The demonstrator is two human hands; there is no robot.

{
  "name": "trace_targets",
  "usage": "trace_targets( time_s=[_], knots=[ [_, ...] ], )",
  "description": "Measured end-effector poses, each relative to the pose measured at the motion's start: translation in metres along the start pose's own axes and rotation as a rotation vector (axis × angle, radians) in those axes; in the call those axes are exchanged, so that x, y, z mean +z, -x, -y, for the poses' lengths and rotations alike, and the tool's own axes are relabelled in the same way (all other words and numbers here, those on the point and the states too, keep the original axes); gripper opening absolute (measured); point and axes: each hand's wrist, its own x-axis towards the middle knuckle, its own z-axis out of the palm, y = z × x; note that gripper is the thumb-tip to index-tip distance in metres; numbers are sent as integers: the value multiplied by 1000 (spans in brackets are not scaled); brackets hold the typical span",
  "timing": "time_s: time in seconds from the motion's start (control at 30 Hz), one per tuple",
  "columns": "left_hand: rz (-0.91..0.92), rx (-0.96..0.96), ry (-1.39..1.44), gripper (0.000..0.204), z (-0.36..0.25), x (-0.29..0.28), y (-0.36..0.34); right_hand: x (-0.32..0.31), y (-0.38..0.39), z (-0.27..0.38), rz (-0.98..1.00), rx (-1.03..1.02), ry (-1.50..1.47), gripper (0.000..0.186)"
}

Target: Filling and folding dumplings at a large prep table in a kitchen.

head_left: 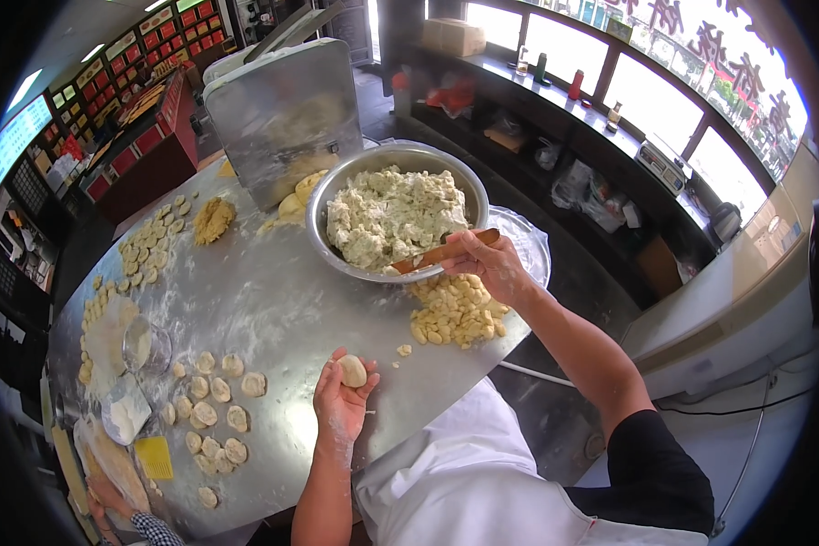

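My left hand (340,408) is palm up at the near part of the metal table, with a small pale dough piece (352,370) held at its fingers. With my right hand (493,267) I grip a flat wooden paddle (444,251); its lower end dips into the pale green-flecked filling (393,217). That filling lies heaped in a large steel bowl (476,188). Just below the bowl sits a pile of small yellowish dough pieces (460,312). Several floured round dough pieces (204,414) are spread to the left of my left hand.
At the lower left, another person's hand (107,492) is beside a yellow scraper (155,458) and a floury white container (126,411). A clear container (146,346) stands behind. More dough pieces (140,250) and a yellow lump (215,221) lie farther back, near an upright metal panel (282,114).
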Motion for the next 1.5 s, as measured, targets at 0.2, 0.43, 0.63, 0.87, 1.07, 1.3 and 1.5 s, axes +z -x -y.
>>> trace_targets(
  time_s=[0.2, 0.43, 0.63, 0.87, 1.07, 1.3, 1.5],
  knots=[
    [13, -114, 39, 21, 14, 34, -12, -6, 6, 2, -59, -250, 372, 40],
    [9, -121, 23, 18, 20, 27, -25, 1, -7, 38, -5, 19, 481, 38],
    [51, -237, 154, 28, 23, 36, -50, -7, 2, 18, -69, 4, 99, 39],
    [101, -191, 325, 48, 32, 45, -67, 41, 76, -43, 1, -143, 54, 29],
    [42, -93, 276, 43, 23, 43, -60, 56, 113, -54, 474, -911, 929, 31],
    [-125, 6, 88, 45, 4, 50, -34, 35, 61, -12, -54, -467, 503, 20],
    [-23, -119, 134, 31, 2, 42, -32, 19, -6, 9, -12, -135, 729, 29]
  ],
)
